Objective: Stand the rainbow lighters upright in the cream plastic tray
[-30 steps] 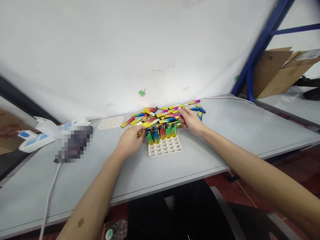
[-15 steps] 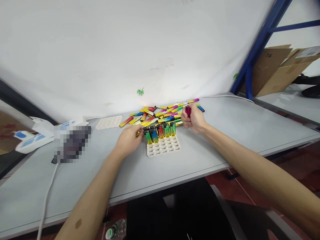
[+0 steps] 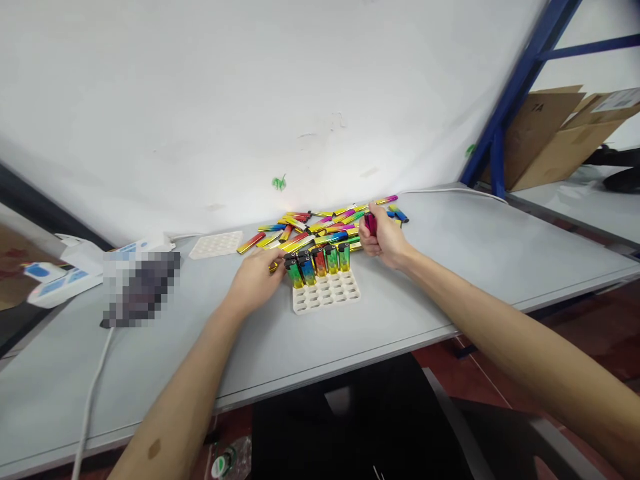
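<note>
My right hand (image 3: 383, 239) is closed around a magenta lighter (image 3: 369, 224), held upright above the table with the thumb at its top. To the left, my left hand (image 3: 256, 281) has its fingers bent against the black top of a lighter at the back left corner of the white holder (image 3: 326, 297). A gold bit shows between thumb and forefinger; the fingertips are partly hidden. Several lighters with black tops stand in the holder's back rows, among them a blue one (image 3: 308, 270), a red one (image 3: 320, 261) and a green one (image 3: 345, 257). Its front holes hold nothing.
A heap of shiny coloured lighters (image 3: 327, 227) lies behind the holder, against the wall. Further left are a second white holder (image 3: 216, 245), a blurred dark object (image 3: 143, 288) with a cable, and a white power strip (image 3: 65, 288). Cardboard boxes (image 3: 555, 140) stand beyond the blue frame.
The view has shifted very slightly. My right hand still grips the magenta lighter, a touch further left, and my left hand stays by the holder.
</note>
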`<state>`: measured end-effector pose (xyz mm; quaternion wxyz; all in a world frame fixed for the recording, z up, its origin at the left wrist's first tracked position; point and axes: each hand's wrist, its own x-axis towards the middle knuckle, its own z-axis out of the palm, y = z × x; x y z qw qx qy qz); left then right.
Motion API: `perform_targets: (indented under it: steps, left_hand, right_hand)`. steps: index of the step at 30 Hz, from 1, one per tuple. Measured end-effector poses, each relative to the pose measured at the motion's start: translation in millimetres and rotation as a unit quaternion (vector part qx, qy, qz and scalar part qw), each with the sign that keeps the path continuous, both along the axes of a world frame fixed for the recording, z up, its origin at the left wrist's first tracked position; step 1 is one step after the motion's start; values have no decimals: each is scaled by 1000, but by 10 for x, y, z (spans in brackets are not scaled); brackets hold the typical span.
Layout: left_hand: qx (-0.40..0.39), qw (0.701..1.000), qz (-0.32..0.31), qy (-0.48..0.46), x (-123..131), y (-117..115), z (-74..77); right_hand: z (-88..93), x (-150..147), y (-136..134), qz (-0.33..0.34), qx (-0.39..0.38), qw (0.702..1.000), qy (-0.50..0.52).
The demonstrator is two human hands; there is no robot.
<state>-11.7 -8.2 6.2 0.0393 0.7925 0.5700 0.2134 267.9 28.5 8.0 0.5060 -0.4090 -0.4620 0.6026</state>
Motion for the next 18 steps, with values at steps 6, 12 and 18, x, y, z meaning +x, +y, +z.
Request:
perform_targets:
  steps: [6,12,18]
  left_hand:
    - [5,1000,-3,6,-11,10,-11]
    - [8,1000,-5,3,-9,2,-8]
    - [4,1000,0,4,-8,8,-12]
  right_hand:
    - [6,2,-8,-3,-1,1000,2]
    - [4,-5,-12,-14,-4,1000,-4]
    - [-48,-13,38,-32,27,999,4]
